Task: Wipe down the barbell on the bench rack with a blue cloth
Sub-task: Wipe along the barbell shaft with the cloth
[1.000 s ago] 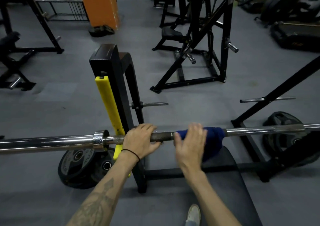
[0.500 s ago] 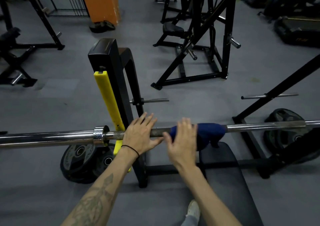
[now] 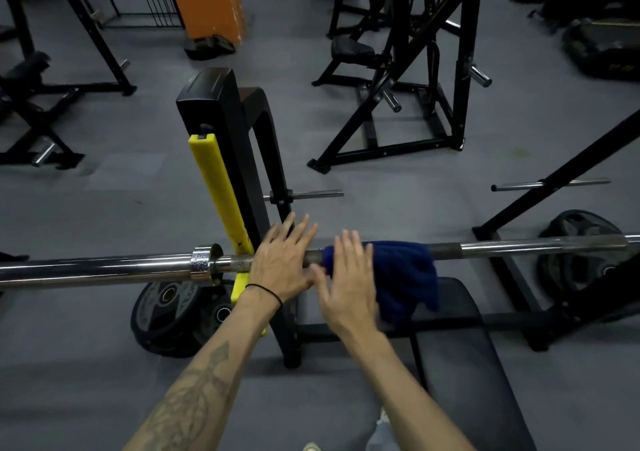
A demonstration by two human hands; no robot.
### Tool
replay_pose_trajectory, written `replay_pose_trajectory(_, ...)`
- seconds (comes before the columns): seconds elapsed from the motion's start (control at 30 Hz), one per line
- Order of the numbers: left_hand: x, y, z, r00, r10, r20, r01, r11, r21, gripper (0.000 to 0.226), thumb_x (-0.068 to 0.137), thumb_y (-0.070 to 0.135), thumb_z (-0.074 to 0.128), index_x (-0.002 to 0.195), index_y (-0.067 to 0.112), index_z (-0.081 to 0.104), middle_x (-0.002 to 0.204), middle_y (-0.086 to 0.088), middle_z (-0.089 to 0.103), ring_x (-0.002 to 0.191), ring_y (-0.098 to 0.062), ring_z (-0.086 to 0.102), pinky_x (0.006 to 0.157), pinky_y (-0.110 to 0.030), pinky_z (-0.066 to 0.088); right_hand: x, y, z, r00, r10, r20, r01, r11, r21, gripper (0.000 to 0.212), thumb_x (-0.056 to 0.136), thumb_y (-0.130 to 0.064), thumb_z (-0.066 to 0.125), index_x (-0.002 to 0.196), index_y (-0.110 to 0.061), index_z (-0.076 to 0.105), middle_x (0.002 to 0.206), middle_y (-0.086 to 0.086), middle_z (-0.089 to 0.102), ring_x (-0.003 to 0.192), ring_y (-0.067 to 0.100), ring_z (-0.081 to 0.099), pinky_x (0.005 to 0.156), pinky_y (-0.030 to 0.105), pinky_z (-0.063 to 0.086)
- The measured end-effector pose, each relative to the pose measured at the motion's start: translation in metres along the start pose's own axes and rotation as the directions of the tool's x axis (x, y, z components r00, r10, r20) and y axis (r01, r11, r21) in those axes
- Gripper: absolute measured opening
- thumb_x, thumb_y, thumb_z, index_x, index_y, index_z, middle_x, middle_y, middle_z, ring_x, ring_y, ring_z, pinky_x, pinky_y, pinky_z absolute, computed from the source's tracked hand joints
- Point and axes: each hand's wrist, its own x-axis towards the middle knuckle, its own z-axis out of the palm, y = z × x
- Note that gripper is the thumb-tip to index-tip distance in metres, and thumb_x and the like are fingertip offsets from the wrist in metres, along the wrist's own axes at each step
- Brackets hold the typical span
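Note:
The steel barbell lies level across the bench rack, from the left edge of the head view to the right. A dark blue cloth is draped over its middle and hangs down towards the bench pad. My left hand lies on the bar just right of the collar, palm down, fingers straight and spread. My right hand is flat over the cloth's left end, fingers extended and apart, a little blurred. The two hands almost touch at the thumbs.
The black rack upright with its yellow guard stands just behind my left hand. The black bench pad is below the cloth. Weight plates lean at the lower left, another plate at the right. A black machine stands behind.
Both hands have gone from curled around the bar to flat with fingers straight. The cloth has shifted slightly left and now hangs looser and lower off the bar.

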Motion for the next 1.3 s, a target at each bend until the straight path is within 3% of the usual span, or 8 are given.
replay_pose_trajectory(0.13, -0.001, 0.000, 0.000, 1.000, 0.004, -0.028, -0.005, 1.000, -0.010, 0.096, 0.084, 0.080, 0.026, 0.158, 0.021, 0.032, 0.166, -0.003, 0.028, 0.156, -0.026, 0.018, 0.125, -0.044, 0.014, 0.006, 0.078, -0.025, 0.964, -0.257, 0.071, 0.266, 0.948, -0.176, 0.062, 0.108, -0.049, 0.034, 0.154, -0.008, 0.042, 0.161, 0.011, 0.037, 0.151, 0.025, 0.033, 0.127, 0.042, 0.019)
replay_pose_trajectory(0.33, 0.001, 0.000, 0.003, 0.999, -0.003, -0.042, 0.002, 1.000, -0.017, 0.103, 0.085, 0.089, 0.011, 0.156, 0.019, 0.036, 0.163, -0.005, 0.034, 0.154, -0.026, 0.024, 0.124, -0.049, 0.025, 0.011, 0.055, -0.019, 0.935, 0.275, -0.222, -0.283, 0.959, -0.001, 0.069, 0.106, -0.053, 0.032, 0.143, 0.003, 0.052, 0.151, 0.020, 0.050, 0.148, 0.032, 0.036, 0.127, 0.046, 0.012)
replay_pose_trajectory(0.53, -0.001, 0.000, 0.004, 0.998, 0.000, -0.066, -0.002, 1.000, -0.022, 0.102, 0.084, 0.086, 0.019, 0.155, 0.017, 0.040, 0.162, -0.006, 0.037, 0.153, -0.027, 0.027, 0.124, -0.050, 0.025, 0.007, 0.086, -0.034, 0.946, -0.312, 0.082, 0.323, 0.922, -0.212, 0.066, 0.108, -0.053, 0.030, 0.151, -0.005, 0.046, 0.156, 0.015, 0.046, 0.145, 0.029, 0.043, 0.124, 0.045, 0.025)
replay_pose_trajectory(0.73, -0.001, 0.000, 0.008, 0.995, -0.019, -0.094, 0.018, 1.000, -0.008, 0.097, 0.085, 0.085, 0.025, 0.151, 0.017, 0.046, 0.156, -0.006, 0.047, 0.149, -0.028, 0.036, 0.121, -0.051, 0.030, 0.006, 0.054, -0.019, 0.943, 0.274, -0.189, -0.281, 0.960, -0.010, 0.073, 0.106, -0.056, 0.027, 0.147, 0.001, 0.048, 0.155, 0.018, 0.046, 0.150, 0.031, 0.033, 0.128, 0.044, 0.010)
replay_pose_trajectory(0.83, 0.000, -0.001, 0.009, 0.996, 0.001, -0.092, -0.004, 0.999, -0.033, 0.089, 0.084, 0.078, 0.037, 0.147, 0.016, 0.050, 0.148, -0.006, 0.055, 0.144, -0.027, 0.043, 0.119, -0.047, 0.032, -0.007, 0.004, 0.001, 1.000, 0.028, -0.001, -0.028, 0.999, 0.030, 0.077, 0.106, -0.062, 0.024, 0.156, -0.004, 0.035, 0.164, 0.012, 0.031, 0.156, 0.023, 0.020, 0.129, 0.040, 0.004)
replay_pose_trajectory(0.97, -0.001, 0.000, 0.004, 0.993, -0.013, -0.117, 0.003, 0.997, -0.082, 0.083, 0.079, 0.082, 0.036, 0.129, 0.020, 0.060, 0.116, -0.001, 0.068, 0.109, -0.023, 0.063, 0.102, -0.040, 0.046, 0.003, 0.076, -0.029, 0.939, -0.306, 0.158, 0.331, 0.928, -0.171, 0.066, 0.108, -0.053, 0.030, 0.157, -0.010, 0.036, 0.163, 0.009, 0.035, 0.153, 0.022, 0.030, 0.127, 0.043, 0.020)
replay_pose_trajectory(1.17, 0.003, 0.001, -0.009, 0.994, -0.083, 0.072, 0.086, 0.996, -0.032, 0.070, 0.077, 0.094, 0.035, 0.092, 0.027, 0.049, 0.085, 0.006, 0.064, 0.075, -0.018, 0.063, 0.069, -0.033, 0.053, 0.010, 0.070, -0.023, 0.932, 0.300, -0.203, -0.308, 0.952, -0.006, 0.074, 0.106, -0.058, 0.027, 0.146, 0.000, 0.049, 0.153, 0.017, 0.049, 0.150, 0.030, 0.033, 0.129, 0.045, 0.010)
replay_pose_trajectory(1.3, 0.010, 0.000, -0.013, 0.989, -0.034, 0.145, 0.020, 0.995, 0.093, 0.073, 0.081, 0.091, 0.034, 0.094, 0.021, 0.053, 0.085, 0.000, 0.067, 0.079, -0.023, 0.068, 0.068, -0.033, 0.047, -0.003, 0.015, 0.001, 0.998, -0.070, -0.002, 0.070, 0.997, -0.032, 0.073, 0.106, -0.059, 0.029, 0.153, -0.004, 0.042, 0.157, 0.014, 0.044, 0.150, 0.028, 0.034, 0.128, 0.045, 0.014)
